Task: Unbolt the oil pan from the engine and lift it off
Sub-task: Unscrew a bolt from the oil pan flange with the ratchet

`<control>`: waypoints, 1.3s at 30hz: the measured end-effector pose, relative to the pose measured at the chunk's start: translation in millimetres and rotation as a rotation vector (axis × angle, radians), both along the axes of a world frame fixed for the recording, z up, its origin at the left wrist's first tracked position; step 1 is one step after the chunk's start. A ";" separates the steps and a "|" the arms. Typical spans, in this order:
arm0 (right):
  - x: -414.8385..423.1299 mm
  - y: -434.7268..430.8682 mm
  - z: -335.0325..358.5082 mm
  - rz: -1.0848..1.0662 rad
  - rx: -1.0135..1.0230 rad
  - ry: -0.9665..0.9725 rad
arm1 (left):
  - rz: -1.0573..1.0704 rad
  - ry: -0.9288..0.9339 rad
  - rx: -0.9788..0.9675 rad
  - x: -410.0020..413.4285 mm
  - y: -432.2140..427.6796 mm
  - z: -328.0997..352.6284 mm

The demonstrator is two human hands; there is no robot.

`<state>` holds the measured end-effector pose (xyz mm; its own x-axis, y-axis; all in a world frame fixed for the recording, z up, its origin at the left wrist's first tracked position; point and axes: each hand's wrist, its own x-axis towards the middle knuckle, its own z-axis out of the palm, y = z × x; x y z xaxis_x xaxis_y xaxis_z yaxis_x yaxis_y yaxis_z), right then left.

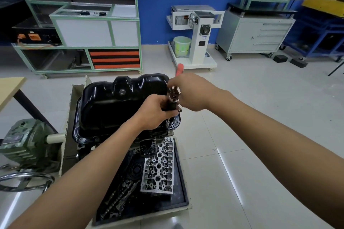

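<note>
WORKSHOP FLOOR: I work a bolt at the near right corner of the black oil pan (119, 106). The pan sits sump-up on the inverted engine (158, 133), a position that puts its flange bolts within easy reach from above.

My left hand (154, 113) is wrapped around the black grip of the extension (170, 106). It holds the shaft upright so the socket sits square on the bolt at the flange. My fist partly hides that seat, so I judge the fit rather than see it.

My right hand (191, 92) is closed over the head of the ratchet (180, 69), and the red handle juts out past my knuckles toward the far side. This hand is placed to swing the tool while the other steadies it.

The pan lies flat on its flange all round, with the drain plug (122, 92) in its wall. By my reading, the unbolting is under way and the lift has not yet begun.

The oil filter (148, 147) hangs just below the near edge. A bare cylinder head (158, 169) rests in the black tray (183, 182) under the engine, set down out of the way of the work above. At left are the stand's green gearbox (24, 141) and chrome handwheel (24, 180), which I take to be the gear for turning the engine over.
</note>
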<state>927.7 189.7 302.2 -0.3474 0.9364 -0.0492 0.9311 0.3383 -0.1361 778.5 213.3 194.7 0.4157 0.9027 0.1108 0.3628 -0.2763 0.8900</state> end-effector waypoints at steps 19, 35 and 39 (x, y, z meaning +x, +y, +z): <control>-11.1 -7.1 -6.0 -0.260 0.046 0.032 | 0.188 -0.018 0.216 7.7 2.5 -17.2; -9.1 1.9 -4.5 0.246 0.110 -0.110 | -0.027 0.095 0.055 -2.5 0.1 -11.5; -10.5 3.5 -6.0 0.177 0.107 -0.110 | 0.010 0.069 0.059 -3.1 -0.6 -14.4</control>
